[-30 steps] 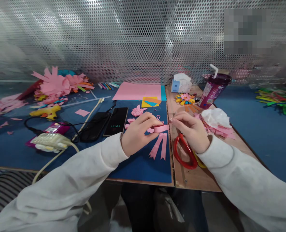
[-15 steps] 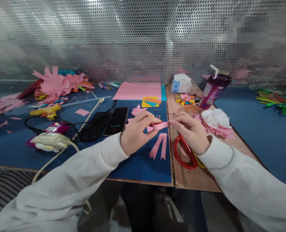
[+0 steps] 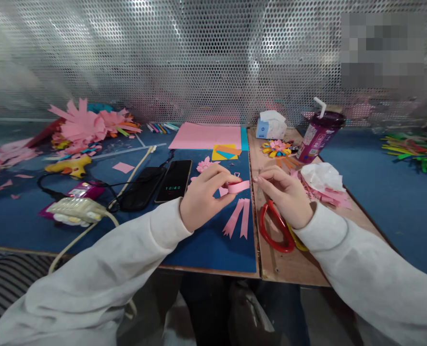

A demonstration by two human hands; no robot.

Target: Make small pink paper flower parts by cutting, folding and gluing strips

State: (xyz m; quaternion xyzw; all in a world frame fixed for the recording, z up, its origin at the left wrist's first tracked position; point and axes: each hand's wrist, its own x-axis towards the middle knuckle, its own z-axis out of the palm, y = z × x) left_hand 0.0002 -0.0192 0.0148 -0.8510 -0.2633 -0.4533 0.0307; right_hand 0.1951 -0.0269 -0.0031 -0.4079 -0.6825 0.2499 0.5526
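My left hand (image 3: 206,194) pinches a curled pink paper strip (image 3: 238,187) between thumb and fingers over the blue mat. My right hand (image 3: 285,192) hovers just right of the strip's free end, apart from it; its thumb and fingertips are drawn together, and anything in them is too small to make out. Below the strip lie notched pink paper tails (image 3: 237,218). A pink paper flower (image 3: 204,165) is behind my left hand. Red-handled scissors (image 3: 276,235) rest by my right wrist, partly covered, with a yellow item (image 3: 300,242) beneath.
Phones (image 3: 173,180), cables and a power strip (image 3: 74,211) lie to the left, with a yellow glue gun (image 3: 69,166). Pink sheets (image 3: 204,135), a tissue box (image 3: 271,126) and a purple cup with straw (image 3: 320,134) stand at the back, before a perforated metal panel (image 3: 213,57).
My right fingertips have moved slightly right, off the end of the pink strip. My left hand keeps its hold, nearly still.
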